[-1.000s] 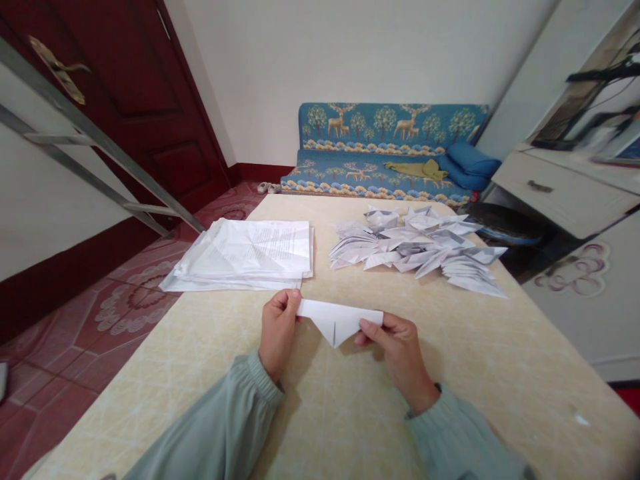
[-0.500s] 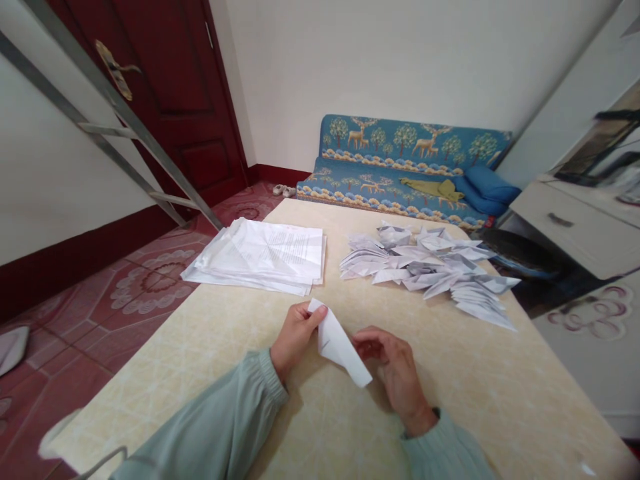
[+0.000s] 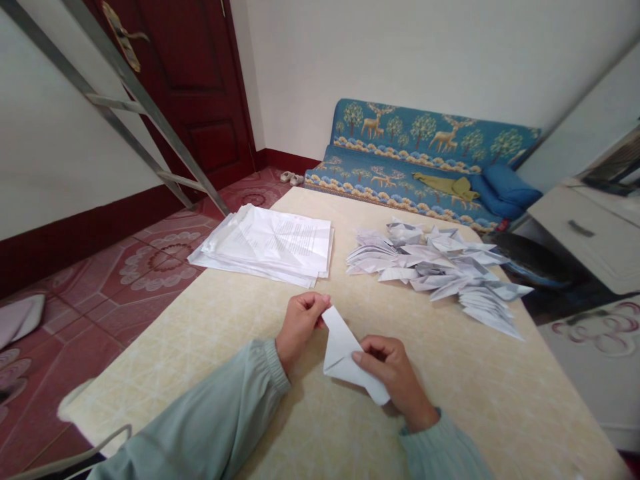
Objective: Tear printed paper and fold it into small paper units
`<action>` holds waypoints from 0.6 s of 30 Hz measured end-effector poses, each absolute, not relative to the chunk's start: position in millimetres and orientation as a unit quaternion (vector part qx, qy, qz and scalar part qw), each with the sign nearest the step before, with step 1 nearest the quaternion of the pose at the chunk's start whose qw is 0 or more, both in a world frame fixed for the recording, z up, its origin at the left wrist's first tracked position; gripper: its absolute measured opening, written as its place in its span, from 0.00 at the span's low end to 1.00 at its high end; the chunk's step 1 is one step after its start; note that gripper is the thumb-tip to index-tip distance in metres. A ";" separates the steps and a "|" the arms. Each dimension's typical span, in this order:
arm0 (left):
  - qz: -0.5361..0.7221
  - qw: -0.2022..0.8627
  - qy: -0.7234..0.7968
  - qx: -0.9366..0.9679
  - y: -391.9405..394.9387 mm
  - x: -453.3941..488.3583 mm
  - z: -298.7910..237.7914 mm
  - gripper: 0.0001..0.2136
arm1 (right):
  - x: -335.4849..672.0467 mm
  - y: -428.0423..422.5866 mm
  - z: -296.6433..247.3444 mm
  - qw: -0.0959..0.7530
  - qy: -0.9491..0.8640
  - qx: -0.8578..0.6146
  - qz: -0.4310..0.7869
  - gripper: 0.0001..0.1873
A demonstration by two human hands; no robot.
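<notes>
My left hand [image 3: 300, 323] pinches the far tip and my right hand [image 3: 391, 373] grips the near edge of the folded white paper piece [image 3: 341, 345] at the near middle of the beige patterned table [image 3: 500, 400], with bare tabletop to the right, the stack of printed white sheets [image 3: 270, 245] (print too small to read) far left, and the heap of folded white paper shapes [image 3: 440, 272] far right.

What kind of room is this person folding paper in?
Most likely a room in a home: a deer-patterned sofa stands at the back, and small shoes lie near a dark red door. The left hand and right hand pinch a folded paper.
</notes>
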State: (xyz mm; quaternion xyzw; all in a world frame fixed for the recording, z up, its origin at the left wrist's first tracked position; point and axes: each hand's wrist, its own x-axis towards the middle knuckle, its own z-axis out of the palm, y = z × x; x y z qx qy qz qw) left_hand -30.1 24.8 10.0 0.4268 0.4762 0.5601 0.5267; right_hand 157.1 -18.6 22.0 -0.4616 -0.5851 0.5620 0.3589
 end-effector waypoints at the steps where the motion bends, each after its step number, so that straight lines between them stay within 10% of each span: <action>1: 0.575 0.515 0.482 0.415 26.7 -32.6 9.8 0.17 | 157.8 -18.8 22.1 0.366 -0.576 -0.467 0.563 0.14; 9: 0.540 0.483 0.458 0.515 11.9 -22.7 19.5 0.11 | 158.6 -10.3 8.7 0.533 -0.510 -0.543 0.402 0.15; 18: 0.494 0.526 0.379 0.579 3.5 25.1 32.6 0.14 | 152.8 -11.5 14.9 0.521 -0.618 -0.515 0.285 0.13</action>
